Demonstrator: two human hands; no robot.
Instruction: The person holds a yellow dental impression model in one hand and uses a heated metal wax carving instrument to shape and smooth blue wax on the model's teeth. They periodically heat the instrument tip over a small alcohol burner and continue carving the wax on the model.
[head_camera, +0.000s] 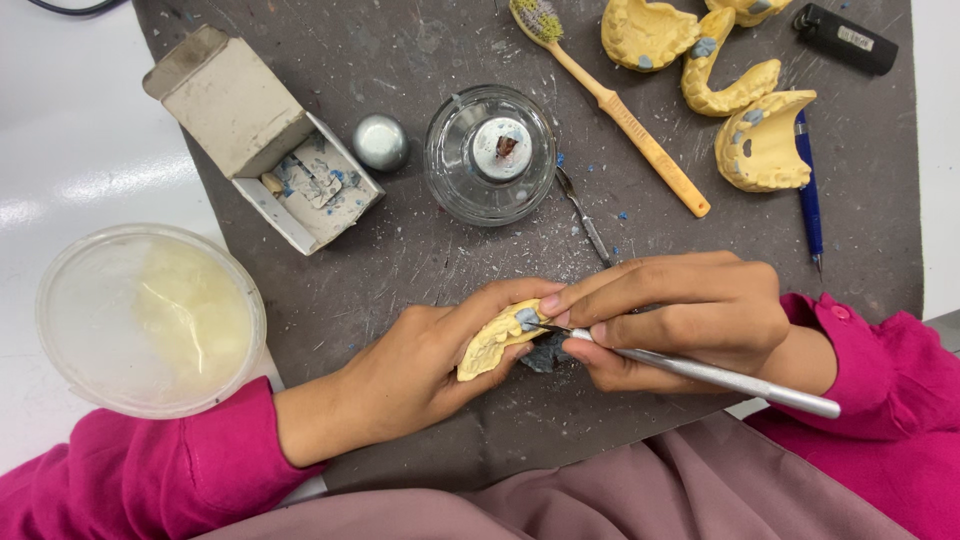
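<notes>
So my left hand (420, 365) is cupped around a yellow dental cast (492, 340), fingers and thumb pinching it from both sides just above the dark grey mat (400, 270). My right hand (680, 315) has a pen-style grip on a thin metal carving tool (720, 377), fingers closed tight on the shaft, and the tip is sitting right on a blue-grey wax patch (527, 319) at the top edge of the cast. Both hands are basically touching each other over the front middle of the mat. There's a dark lump under the cast, can't tell what it is.

Stuff around me: a glass burner (490, 153) with a metal wick cap straight ahead, a small silver cap (381, 142) just left of it, and an open cardboard box (262, 135) with wax bits in it further left. A second metal spatula (583, 212) lies beside the burner. Top right there's a toothbrush (612, 100) with an orange handle, three more yellow casts (735, 90), a blue pen (809, 195) and a black lighter (845, 38). A round plastic tub (150, 318) with a pale yellowish inside sits off the mat on my left, on the white table (60, 150).
</notes>
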